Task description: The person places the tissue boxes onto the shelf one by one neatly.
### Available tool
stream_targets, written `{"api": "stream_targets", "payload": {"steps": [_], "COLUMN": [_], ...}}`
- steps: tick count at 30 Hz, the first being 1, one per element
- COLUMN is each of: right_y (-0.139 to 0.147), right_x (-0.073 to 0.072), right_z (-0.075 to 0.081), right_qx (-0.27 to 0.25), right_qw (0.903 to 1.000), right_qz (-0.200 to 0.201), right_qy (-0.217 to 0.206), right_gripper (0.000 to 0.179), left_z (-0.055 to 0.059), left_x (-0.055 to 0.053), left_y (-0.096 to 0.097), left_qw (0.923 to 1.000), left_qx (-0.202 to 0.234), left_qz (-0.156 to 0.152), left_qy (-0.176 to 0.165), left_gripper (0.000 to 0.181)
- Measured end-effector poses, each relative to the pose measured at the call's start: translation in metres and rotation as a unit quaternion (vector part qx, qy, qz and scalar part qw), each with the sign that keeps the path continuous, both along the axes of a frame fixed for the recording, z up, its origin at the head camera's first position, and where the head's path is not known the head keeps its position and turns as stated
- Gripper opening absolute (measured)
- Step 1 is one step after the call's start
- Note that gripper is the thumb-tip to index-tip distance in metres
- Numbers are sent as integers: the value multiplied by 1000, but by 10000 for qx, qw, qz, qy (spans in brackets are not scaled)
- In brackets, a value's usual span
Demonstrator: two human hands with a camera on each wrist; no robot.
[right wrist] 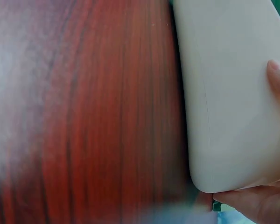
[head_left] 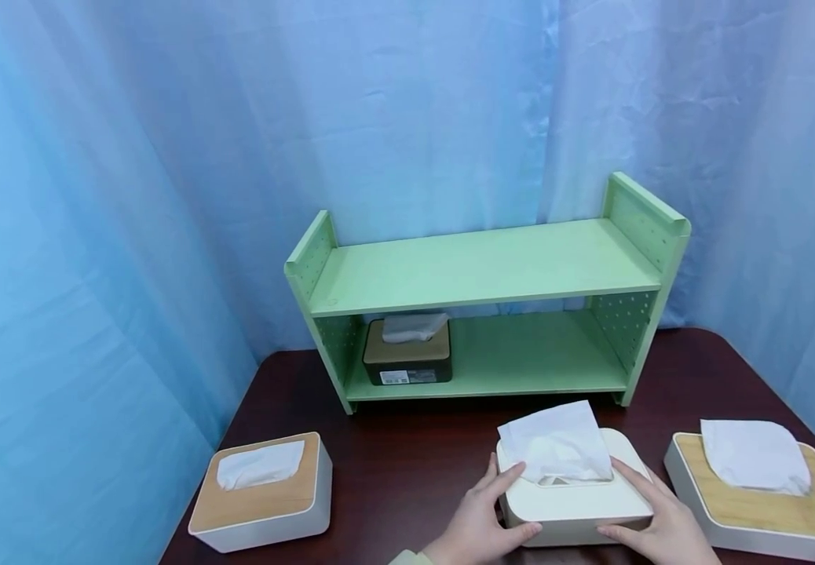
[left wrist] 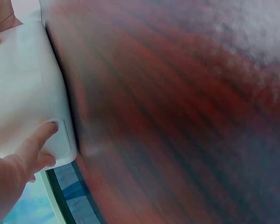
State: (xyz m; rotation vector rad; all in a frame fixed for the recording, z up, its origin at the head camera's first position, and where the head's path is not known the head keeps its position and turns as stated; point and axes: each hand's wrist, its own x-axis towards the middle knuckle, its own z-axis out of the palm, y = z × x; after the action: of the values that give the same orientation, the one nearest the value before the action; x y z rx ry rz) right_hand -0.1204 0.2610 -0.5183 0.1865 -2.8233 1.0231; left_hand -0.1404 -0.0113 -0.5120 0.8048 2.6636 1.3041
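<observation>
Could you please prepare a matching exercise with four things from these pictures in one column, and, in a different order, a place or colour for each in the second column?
Column one:
1. White-topped tissue box
2. Dark tissue box
3. Rack
4. Curtain

Column two:
A. Pale green
B. On the lower shelf
C. Blue
D. Between the left hand and the right hand

Right pairs: 1-D, 2-B, 3-A, 4-C.
</observation>
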Motion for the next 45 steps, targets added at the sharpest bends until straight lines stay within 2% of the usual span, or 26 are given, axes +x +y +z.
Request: {"api": "stream_targets", "payload": {"steps": [10, 14, 18, 23, 26, 28, 36, 40, 45], "right_y": [-3, -6, -11, -21, -27, -30, -40, -44, -48], "right_x": [1, 0, -5, -12, -18, -22, -35, -42, -52], "right_z": [4, 9, 17, 24, 27, 30, 37, 36, 31], "right_qx": [-167, -237, -479, -846, -939, -953, -932, -1020, -1020], "right_qw": [9987, 9986, 9987, 9946, 9909, 9897, 9909, 9901, 9888], "right_qz": [-51, -85, -140, -171, -147, -142, -326, -347, -333], "right_qy": [-469, -468, -137, 572, 953, 1062, 916, 902, 1036], "right_gripper": [98, 98, 98, 94, 93, 92, 90, 88, 86], "left_z": [0, 3, 13, 26, 32, 34, 39, 40, 36], "left_x": [1, 1, -2, -12, -19, -23, -36, -44, -54], "left_y": [-2, -4, -7, -12, -16, -19, -26, -29, -30], "left_qw": [9998, 9997, 9992, 9979, 9981, 9981, 9977, 9985, 9986], "left_qx": [165, 220, 239, 204, 308, 397, 674, 510, 437], "left_qz": [-31, -10, 75, 169, 144, 114, 29, 116, 226], "left_qy": [115, 135, 316, 596, 520, 456, -37, 154, 218], "left_gripper": [70, 71, 71, 72, 72, 72, 72, 73, 76]}}
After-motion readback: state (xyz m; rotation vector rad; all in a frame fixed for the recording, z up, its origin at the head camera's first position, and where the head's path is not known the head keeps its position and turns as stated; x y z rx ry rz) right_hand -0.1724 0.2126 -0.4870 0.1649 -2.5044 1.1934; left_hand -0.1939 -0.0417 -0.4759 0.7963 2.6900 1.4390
